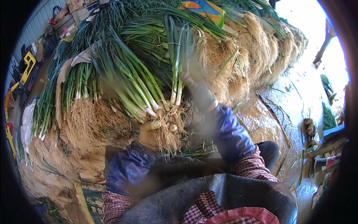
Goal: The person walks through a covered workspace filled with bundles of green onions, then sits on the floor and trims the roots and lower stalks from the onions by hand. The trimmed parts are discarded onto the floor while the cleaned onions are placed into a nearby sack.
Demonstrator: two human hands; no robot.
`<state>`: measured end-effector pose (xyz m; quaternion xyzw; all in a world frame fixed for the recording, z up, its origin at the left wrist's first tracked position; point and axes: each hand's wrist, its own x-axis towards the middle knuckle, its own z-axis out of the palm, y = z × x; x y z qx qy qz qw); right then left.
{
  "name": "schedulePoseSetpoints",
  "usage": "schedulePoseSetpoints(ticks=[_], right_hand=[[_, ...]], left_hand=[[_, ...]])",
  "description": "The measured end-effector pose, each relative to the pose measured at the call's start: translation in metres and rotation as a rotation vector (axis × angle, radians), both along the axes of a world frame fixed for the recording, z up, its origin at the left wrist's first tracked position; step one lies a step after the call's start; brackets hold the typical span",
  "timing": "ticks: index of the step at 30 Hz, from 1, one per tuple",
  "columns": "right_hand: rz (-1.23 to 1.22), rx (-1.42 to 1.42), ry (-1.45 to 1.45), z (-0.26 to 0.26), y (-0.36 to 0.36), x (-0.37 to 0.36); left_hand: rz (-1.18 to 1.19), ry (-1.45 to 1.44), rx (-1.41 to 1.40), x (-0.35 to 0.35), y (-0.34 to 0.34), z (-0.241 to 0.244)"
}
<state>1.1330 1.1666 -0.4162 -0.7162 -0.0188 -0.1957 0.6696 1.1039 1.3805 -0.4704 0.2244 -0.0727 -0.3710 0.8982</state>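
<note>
My left hand (148,137), in a tan glove, is closed around the root end of a bunch of large green onions (139,92). Their white shanks and stringy roots (169,131) show above and beside the glove, and the leaves fan to the upper left. Blurred by motion, my right hand (193,78) is beside the upright stalks (176,81) at the bunch's right side; whether its fingers grip them is unclear. Both forearms wear blue sleeves, and a dark apron (173,196) covers the lap.
A large heap of green onions with hanging roots (251,50) rises in front and to the right. More rooted bundles (84,114) lie at the left. Wet floor (296,98) shows on the right, yellow-framed equipment (28,67) at far left, and a printed sack (89,198) at lower left.
</note>
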Motion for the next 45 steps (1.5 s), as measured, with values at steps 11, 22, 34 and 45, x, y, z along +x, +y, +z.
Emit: schedulePoseSetpoints(ticks=[11,22,34,45], right_hand=[[0.098,-0.461,-0.047,-0.093,-0.014,-0.036],[0.161,-1.12,0.397,-0.111,-0.02,-0.074],[0.038,0.129,0.215,-0.046,-0.028,0.008],[-0.106,0.251,-0.191,-0.05,-0.012,0.023]], left_hand=[[0.051,0.039,-0.035,0.002,0.003,-0.013],[-0.033,0.023,-0.12,-0.013,-0.005,-0.012],[-0.02,0.204,0.086,-0.007,-0.008,-0.028],[0.065,0.199,0.138,-0.013,0.001,-0.025]])
